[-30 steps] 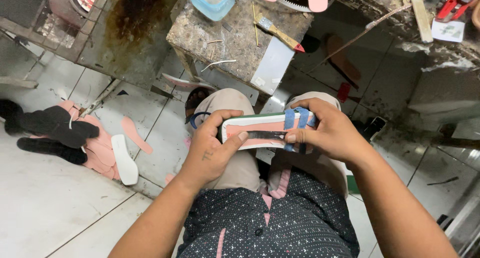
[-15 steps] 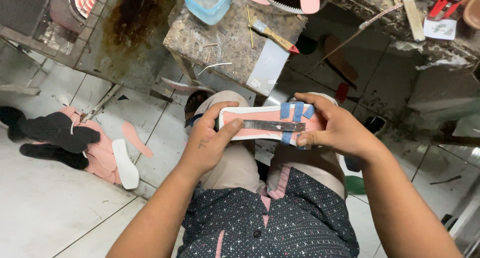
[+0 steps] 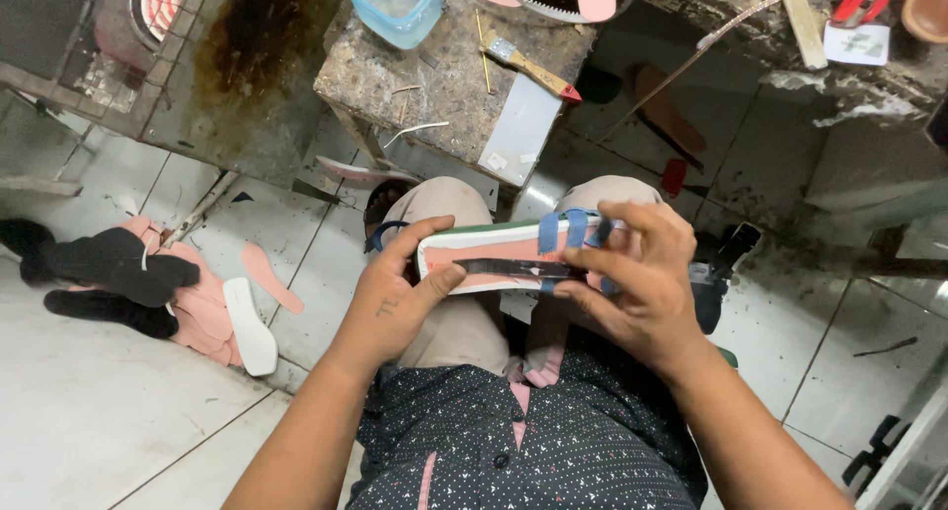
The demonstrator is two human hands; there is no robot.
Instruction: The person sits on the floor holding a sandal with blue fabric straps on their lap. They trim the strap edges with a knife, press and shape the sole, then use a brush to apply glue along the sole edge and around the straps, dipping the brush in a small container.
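The person sits over their own knees, holding a sandal sole [image 3: 504,256] flat between both hands. The left hand [image 3: 395,298] grips the pale heel end, thumb pressed along its edge. The right hand [image 3: 637,278] closes over the other end, where blue straps [image 3: 563,229] cross, and presses a dark blade [image 3: 518,268] along the pink face. Ahead stands a stained stone surface [image 3: 434,85] with a brush [image 3: 528,66] and a blue tub [image 3: 390,6]. Pink and white cut soles [image 3: 247,313] lie on the tiled floor [image 3: 89,411] to the left

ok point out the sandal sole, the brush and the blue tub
sandal sole [image 3: 474,258], head view, pink face near its left end
brush [image 3: 528,64], head view, wooden handle
blue tub [image 3: 393,11], head view, front wall
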